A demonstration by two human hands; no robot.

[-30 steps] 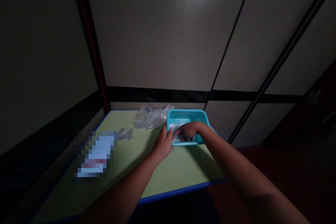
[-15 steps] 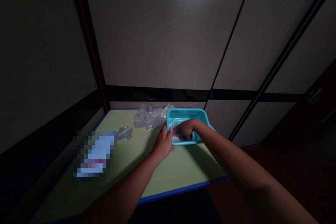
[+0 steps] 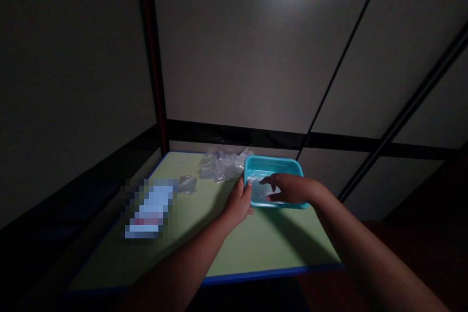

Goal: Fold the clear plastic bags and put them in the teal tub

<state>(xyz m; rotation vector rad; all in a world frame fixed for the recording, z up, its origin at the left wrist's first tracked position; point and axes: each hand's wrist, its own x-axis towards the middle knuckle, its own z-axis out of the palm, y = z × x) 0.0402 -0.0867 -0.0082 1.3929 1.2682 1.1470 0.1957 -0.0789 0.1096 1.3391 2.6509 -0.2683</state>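
Left hand (image 3: 238, 201) grips turquoise basin (image 3: 276, 165) by left end, at green table (image 3: 270, 253)'s far side, likely steadying it; my right hand (image 3: 291, 188), fingers parted, nothing visibly held, hovers over clear plastic (image 3: 258, 190) inside.

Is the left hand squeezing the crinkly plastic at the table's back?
No, the left hand grips the turquoise basin at its left end; the crumpled clear plastic lies on the table.

Two hands (image 3: 238, 203) (image 3: 292, 188), one basin (image 3: 273, 158), one table (image 3: 248, 248), one pixelated object (image 3: 155, 204), one small packet (image 3: 187, 185), one plastic heap (image 3: 224, 165)
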